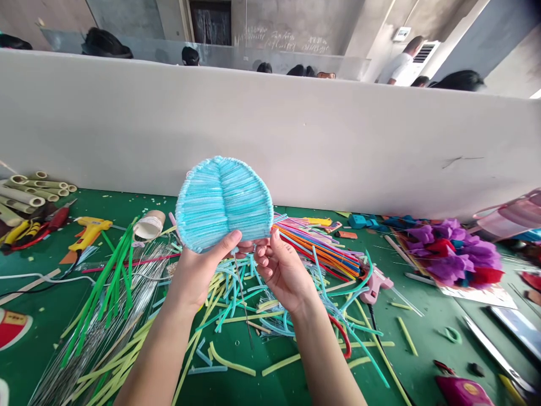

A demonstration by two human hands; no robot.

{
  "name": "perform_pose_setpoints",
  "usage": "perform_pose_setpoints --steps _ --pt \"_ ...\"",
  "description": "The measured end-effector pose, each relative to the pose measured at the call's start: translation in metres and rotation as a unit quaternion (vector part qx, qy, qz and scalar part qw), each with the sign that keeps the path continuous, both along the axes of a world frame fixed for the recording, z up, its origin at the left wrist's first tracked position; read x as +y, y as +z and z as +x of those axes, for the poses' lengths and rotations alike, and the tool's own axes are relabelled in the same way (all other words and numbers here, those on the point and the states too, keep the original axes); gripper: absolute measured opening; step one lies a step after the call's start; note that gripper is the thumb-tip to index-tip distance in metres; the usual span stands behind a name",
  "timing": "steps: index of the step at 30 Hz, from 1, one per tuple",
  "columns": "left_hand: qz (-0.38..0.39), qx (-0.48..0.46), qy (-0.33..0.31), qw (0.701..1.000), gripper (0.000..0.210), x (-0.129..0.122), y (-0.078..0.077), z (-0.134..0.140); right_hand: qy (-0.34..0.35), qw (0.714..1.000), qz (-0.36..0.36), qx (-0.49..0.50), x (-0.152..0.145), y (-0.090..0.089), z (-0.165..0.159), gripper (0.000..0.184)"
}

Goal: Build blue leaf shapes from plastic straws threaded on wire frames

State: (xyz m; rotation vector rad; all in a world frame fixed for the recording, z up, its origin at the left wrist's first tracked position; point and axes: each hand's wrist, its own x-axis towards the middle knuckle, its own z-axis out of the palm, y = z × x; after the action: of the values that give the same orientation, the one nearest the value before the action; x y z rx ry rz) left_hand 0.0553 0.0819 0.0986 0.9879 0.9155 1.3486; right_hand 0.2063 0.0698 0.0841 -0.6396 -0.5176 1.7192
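A light-blue leaf shape made of pipe cleaners [224, 200] is held upright above the table, its ribs running out from a centre seam. My left hand [207, 265] grips its lower edge, thumb across the front. At the lower right edge, my right hand [285, 268] has thumb and fingers closed on the leaf's rim. Thin wires [243, 296] hang down from the base between my hands. Beneath them lie loose blue and yellow pipe cleaners [236, 307].
Green pipe cleaners [112, 282] and a yellow glue gun [89, 232] lie left. A pink glue gun [374, 285], purple felt flowers [456, 254] and scissors [496, 349] are right. Bamboo tubes [29, 194] sit far left. A white partition [338, 146] stands behind; people show beyond it.
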Motion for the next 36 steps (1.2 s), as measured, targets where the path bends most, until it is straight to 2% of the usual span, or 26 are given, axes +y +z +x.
perform_pose_setpoints --steps 6,13,17,24,27,30,33,36 --pt "0.011 0.031 0.001 0.999 0.025 -0.001 0.001 0.001 -0.033 0.999 -0.015 -0.010 -0.002 0.005 -0.002 0.044" --pt "0.011 0.060 0.015 0.998 0.031 -0.005 0.006 0.001 -0.108 0.991 0.023 -0.078 -0.007 0.007 -0.009 0.037" --pt "0.000 0.074 0.040 0.996 0.039 -0.007 0.011 0.006 -0.166 0.978 0.042 -0.121 -0.009 0.008 -0.014 0.036" --pt "0.005 0.083 0.030 0.996 0.038 -0.008 0.011 0.009 -0.239 0.946 0.069 -0.206 -0.009 0.002 -0.017 0.034" --pt "-0.004 0.068 0.024 0.997 0.039 -0.005 0.007 0.005 -0.220 0.945 0.087 -0.227 -0.007 0.001 -0.015 0.037" --pt "-0.012 0.039 0.013 0.999 0.045 -0.001 0.004 0.000 -0.175 0.957 0.085 -0.214 -0.005 0.003 -0.011 0.046" --pt "-0.020 0.026 0.013 0.999 0.054 0.002 0.003 -0.003 -0.158 0.961 0.088 -0.210 -0.005 0.005 -0.007 0.037" --pt "-0.011 0.042 0.043 0.998 0.057 0.003 0.004 -0.003 -0.165 0.949 0.108 -0.244 -0.006 0.006 -0.005 0.030"
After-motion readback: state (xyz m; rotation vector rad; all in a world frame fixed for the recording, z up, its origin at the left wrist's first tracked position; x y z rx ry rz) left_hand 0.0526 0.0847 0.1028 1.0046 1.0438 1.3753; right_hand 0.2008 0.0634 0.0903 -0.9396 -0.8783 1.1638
